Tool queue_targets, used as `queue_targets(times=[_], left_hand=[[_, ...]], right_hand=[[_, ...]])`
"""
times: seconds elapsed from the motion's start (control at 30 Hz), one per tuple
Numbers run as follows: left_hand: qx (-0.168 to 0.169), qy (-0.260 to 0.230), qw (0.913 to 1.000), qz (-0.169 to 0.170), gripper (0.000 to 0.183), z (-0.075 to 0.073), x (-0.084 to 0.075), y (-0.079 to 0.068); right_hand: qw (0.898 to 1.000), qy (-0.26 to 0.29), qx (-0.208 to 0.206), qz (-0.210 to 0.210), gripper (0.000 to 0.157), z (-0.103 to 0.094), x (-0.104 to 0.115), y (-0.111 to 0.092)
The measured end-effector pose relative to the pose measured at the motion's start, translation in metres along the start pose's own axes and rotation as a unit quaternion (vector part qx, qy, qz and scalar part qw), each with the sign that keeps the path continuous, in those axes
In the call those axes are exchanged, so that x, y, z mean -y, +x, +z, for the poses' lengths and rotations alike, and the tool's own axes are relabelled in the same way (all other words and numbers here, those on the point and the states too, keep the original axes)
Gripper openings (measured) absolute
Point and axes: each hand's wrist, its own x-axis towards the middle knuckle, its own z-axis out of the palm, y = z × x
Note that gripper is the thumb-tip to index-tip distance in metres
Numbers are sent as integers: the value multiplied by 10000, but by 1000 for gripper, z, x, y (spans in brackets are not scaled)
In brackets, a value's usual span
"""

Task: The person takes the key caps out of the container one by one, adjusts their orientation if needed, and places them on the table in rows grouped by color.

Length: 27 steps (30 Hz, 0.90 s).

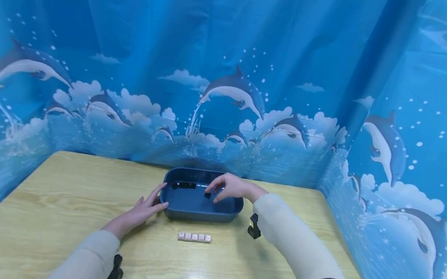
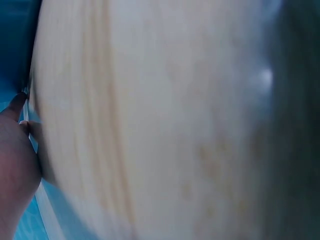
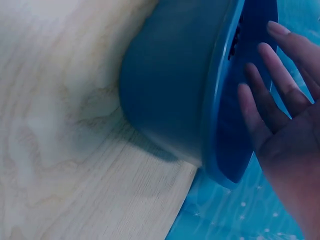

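A dark blue basin (image 1: 199, 216) stands near the back edge of the table. My left hand (image 1: 143, 210) rests against its left side, fingers spread and fingertips at the rim. In the left wrist view, part of that hand (image 2: 15, 165) shows at the edge beside the basin. My right hand (image 1: 233, 187) reaches over the basin from the right, fingertips down inside. A small black cube (image 1: 207, 195) is right at those fingertips. Fingers of the right hand (image 3: 290, 120) look loosely spread in the right wrist view; the thumb is hidden there.
In front of the basin, several small white keycap-like cubes (image 1: 194, 237) with dark marks form a row on the wooden table (image 1: 65, 212). More black pieces (image 1: 184, 185) lie in a row along the basin's far left. A blue dolphin-print curtain (image 1: 154, 52) hangs behind and beside the table.
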Motion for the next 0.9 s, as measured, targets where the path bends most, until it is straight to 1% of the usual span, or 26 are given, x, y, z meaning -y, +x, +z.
queue_targets(times=[0.2, 0.27, 0.37, 0.53, 0.67, 0.77, 0.9], left_hand=[[-31, 89, 9999, 110, 73, 1, 2, -1], [-47, 106, 9998, 156, 73, 2, 2, -1], [-57, 99, 9999, 127, 73, 2, 3, -1], [-77, 40, 9999, 55, 73, 3, 2, -1], [-116, 75, 9999, 85, 71, 3, 1, -1], [-128, 112, 9998, 137, 71, 3, 0, -1], [-128, 99, 9998, 124, 71, 3, -2, -1]], right_hand=[[9987, 405, 171, 270, 36, 0, -7, 13], [9979, 489, 207, 366, 36, 1, -10, 17], [9967, 550, 233, 553, 36, 2, -13, 21], [9959, 470, 278, 726, 38, 3, -20, 26], [9952, 424, 357, 801, 40, 5, -25, 30], [9950, 385, 395, 838, 40, 7, -28, 32], [9958, 186, 422, 796, 43, 8, -29, 35]])
